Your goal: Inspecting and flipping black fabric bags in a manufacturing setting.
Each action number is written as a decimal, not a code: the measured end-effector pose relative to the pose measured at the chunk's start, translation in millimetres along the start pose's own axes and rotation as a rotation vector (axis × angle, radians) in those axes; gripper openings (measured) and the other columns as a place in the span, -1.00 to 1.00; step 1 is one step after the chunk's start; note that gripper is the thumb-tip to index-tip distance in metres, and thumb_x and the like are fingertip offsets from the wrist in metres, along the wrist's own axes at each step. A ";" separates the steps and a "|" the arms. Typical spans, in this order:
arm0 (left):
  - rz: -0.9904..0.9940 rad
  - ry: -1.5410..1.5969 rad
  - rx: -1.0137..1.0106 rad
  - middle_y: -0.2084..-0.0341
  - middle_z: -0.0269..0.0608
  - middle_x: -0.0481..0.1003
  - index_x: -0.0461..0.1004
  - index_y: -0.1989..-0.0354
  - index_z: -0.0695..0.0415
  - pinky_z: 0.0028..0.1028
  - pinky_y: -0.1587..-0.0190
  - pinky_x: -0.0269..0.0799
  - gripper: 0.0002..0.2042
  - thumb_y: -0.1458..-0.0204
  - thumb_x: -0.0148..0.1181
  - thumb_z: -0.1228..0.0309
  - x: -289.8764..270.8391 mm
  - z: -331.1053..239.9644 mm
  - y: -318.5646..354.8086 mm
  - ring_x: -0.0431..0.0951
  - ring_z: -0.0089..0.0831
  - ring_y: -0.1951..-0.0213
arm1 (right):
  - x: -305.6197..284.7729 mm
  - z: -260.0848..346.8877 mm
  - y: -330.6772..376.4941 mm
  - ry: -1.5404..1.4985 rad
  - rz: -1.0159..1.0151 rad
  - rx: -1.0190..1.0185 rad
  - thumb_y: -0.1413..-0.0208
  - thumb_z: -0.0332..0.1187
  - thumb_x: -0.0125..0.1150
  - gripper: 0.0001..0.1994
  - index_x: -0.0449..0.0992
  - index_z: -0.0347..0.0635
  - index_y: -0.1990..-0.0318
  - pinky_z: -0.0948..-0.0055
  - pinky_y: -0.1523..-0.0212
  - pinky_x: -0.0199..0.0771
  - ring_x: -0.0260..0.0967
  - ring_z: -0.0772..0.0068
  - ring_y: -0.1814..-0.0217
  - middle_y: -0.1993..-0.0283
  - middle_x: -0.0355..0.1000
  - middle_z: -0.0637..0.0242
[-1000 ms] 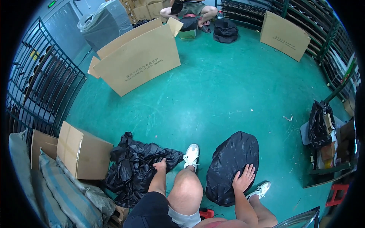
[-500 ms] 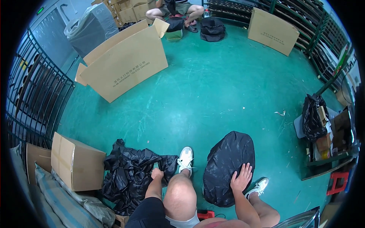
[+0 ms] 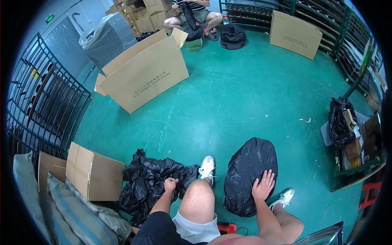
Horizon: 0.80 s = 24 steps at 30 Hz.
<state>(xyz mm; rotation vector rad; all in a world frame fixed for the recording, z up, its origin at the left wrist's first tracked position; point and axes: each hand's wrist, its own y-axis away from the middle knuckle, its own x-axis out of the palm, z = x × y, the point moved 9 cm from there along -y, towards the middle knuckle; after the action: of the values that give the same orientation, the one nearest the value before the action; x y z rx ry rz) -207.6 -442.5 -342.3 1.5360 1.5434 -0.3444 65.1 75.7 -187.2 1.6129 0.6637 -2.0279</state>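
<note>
My right hand [image 3: 263, 187] lies flat, fingers stretched, on a rounded, flattish black bundle [image 3: 248, 171] with a smooth, slightly wrinkled cover. The bundle rests on the floor between my feet. Closed fingers show on my left hand [image 3: 170, 184], which is just over the edge of a crumpled heap of thin black sheeting or cloth [image 3: 149, 175]. Whether it pinches a fold of that heap is hidden. Part of the heap stretches toward my left shoe [image 3: 207, 168].
A closed carton [image 3: 98, 173] and stuffed woven sacks [image 3: 79, 208] flank the heap. A large open carton [image 3: 147, 75] stands farther off. Across the green floor, a seated person [image 3: 196, 16] handles black cloth near another black bundle [image 3: 232, 36]. A scrap bin [image 3: 351, 143] stands right.
The whole view has shifted slightly to the right and down, showing more of the seated person, who holds black cloth up. My right hand stays on the bundle; my left stays by the heap.
</note>
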 end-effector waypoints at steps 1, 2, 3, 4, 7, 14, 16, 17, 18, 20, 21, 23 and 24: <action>-0.011 0.099 0.046 0.59 -0.29 0.52 0.47 0.61 0.17 -0.41 0.30 0.41 -0.76 0.15 0.44 0.35 -7.1 -10.5 4.8 0.46 -0.51 0.47 | -1.6 0.5 0.8 0.000 -0.020 -0.022 -0.16 -0.14 -0.01 -0.38 0.16 -0.18 -0.36 -0.07 -0.43 -0.14 -0.21 0.02 -0.55 -0.52 -0.10 0.16; -0.011 0.156 0.036 0.61 -0.35 0.48 0.43 0.62 0.15 -0.44 0.32 0.39 -0.74 0.14 0.45 0.36 -10.9 -20.2 5.3 0.41 -0.56 0.47 | 0.4 -1.6 0.8 0.000 -0.003 -0.009 -0.16 -0.14 -0.01 -0.38 0.16 -0.18 -0.36 -0.07 -0.43 -0.14 -0.21 0.02 -0.55 -0.52 -0.10 0.16; -0.013 0.282 0.053 0.59 -0.36 0.49 0.44 0.61 0.15 -0.45 0.32 0.39 -0.73 0.13 0.45 0.33 -16.2 -30.9 8.2 0.41 -0.57 0.47 | 1.0 -1.8 1.7 -0.002 -0.002 -0.015 -0.16 -0.14 -0.01 -0.37 0.16 -0.19 -0.36 -0.08 -0.43 -0.14 -0.21 0.01 -0.55 -0.52 -0.10 0.15; -0.013 0.397 0.051 0.58 -0.36 0.49 0.45 0.59 0.15 -0.46 0.31 0.38 -0.73 0.12 0.46 0.31 -19.9 -43.2 8.3 0.41 -0.57 0.47 | -0.7 -0.5 1.7 0.004 -0.023 -0.032 -0.16 -0.14 0.00 -0.37 0.15 -0.19 -0.36 -0.10 -0.43 -0.14 -0.20 0.01 -0.55 -0.52 -0.11 0.15; 0.028 0.508 0.207 0.60 -0.49 0.36 0.43 0.57 0.12 -0.50 0.38 0.28 -0.73 -0.03 0.36 0.30 -35.1 -103.4 10.3 0.28 -0.64 0.49 | 2.9 0.9 -0.9 0.005 0.060 0.004 -0.17 -0.13 0.01 -0.34 0.10 -0.20 -0.39 -0.11 -0.44 -0.18 -0.25 0.01 -0.56 -0.53 -0.14 0.12; -0.001 0.628 0.600 0.54 -0.46 0.32 0.42 0.41 0.19 -0.55 0.34 0.23 -0.71 -0.25 0.08 0.23 -99.8 -301.2 79.8 0.25 -0.64 0.40 | -14.4 27.2 -21.9 -0.223 0.609 0.010 -0.04 -0.06 0.23 -0.23 0.15 -0.26 -0.34 -0.02 -0.42 -0.04 -0.14 -0.02 -0.52 -0.49 -0.08 0.01; -0.028 0.826 0.673 0.47 -0.46 0.42 0.52 0.32 0.21 -0.56 0.29 0.26 -0.72 -0.24 0.10 0.22 -111.7 -359.5 122.2 0.32 -0.67 0.39 | -51.2 49.6 -28.0 -0.485 0.588 -0.102 -0.03 -0.06 0.28 -0.24 0.18 -0.31 -0.31 0.08 -0.41 0.03 -0.06 -0.08 -0.48 -0.47 -0.04 0.01; 0.121 0.911 0.650 0.45 -0.48 0.45 0.54 0.29 0.21 -0.57 0.26 0.27 -0.74 -0.24 0.10 0.23 -103.9 -391.1 139.5 0.35 -0.67 0.37 | -70.8 60.0 -28.1 -0.595 0.622 -0.174 -0.02 -0.10 0.31 -0.22 0.14 -0.32 -0.33 0.11 -0.42 0.03 -0.05 -0.10 -0.48 -0.46 -0.03 -0.02; 0.231 0.962 0.667 0.42 -0.50 0.47 0.56 0.25 0.21 -0.58 0.24 0.28 -0.75 -0.23 0.11 0.25 -98.8 -420.6 160.8 0.37 -0.68 0.35 | -92.9 71.9 -24.0 -0.718 0.646 -0.266 -0.01 -0.14 0.34 -0.20 0.11 -0.33 -0.34 0.13 -0.42 0.03 -0.04 -0.11 -0.47 -0.45 -0.02 -0.04; 0.317 0.994 0.803 0.43 -0.53 0.47 0.57 0.30 0.18 -0.59 0.25 0.27 -0.76 -0.22 0.13 0.26 -83.2 -475.1 216.2 0.37 -0.71 0.35 | -139.9 80.3 -20.6 -0.813 0.492 -0.322 0.03 -0.20 0.38 -0.14 0.03 -0.33 -0.37 0.14 -0.43 0.00 -0.06 -0.11 -0.48 -0.45 -0.04 -0.07; 0.408 0.983 0.845 0.45 -0.55 0.46 0.58 0.35 0.16 -0.59 0.27 0.27 -0.76 -0.22 0.14 0.26 -69.1 -496.8 243.4 0.36 -0.73 0.36 | -171.1 84.9 -21.4 -0.928 0.321 -0.397 0.07 -0.26 0.42 -0.07 -0.04 -0.34 -0.39 0.14 -0.44 -0.02 -0.07 -0.11 -0.48 -0.45 -0.06 -0.10; 0.631 1.042 0.791 0.52 -0.58 0.41 0.53 0.47 0.14 -0.61 0.35 0.21 -0.75 -0.21 0.15 0.29 -29.2 -525.1 290.7 0.30 -0.77 0.42 | -207.1 78.6 -27.8 -0.906 0.095 -0.354 0.12 -0.32 0.45 0.00 -0.12 -0.34 -0.41 0.16 -0.45 -0.05 -0.09 -0.11 -0.49 -0.45 -0.09 -0.14; 0.743 1.089 0.788 0.58 -0.61 0.36 0.49 0.55 0.14 -0.61 0.42 0.16 -0.71 -0.21 0.15 0.30 -11.6 -537.8 312.4 0.25 -0.78 0.46 | -231.8 69.6 -31.3 -0.889 -0.147 -0.335 0.17 -0.37 0.48 0.07 -0.19 -0.34 -0.42 0.17 -0.46 -0.09 -0.11 -0.11 -0.49 -0.45 -0.11 -0.17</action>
<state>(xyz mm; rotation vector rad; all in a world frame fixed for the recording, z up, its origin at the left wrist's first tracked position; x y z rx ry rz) -137.9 4.3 84.8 3.1046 1.4473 0.4727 40.6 69.8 55.6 0.3890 0.7132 -2.2842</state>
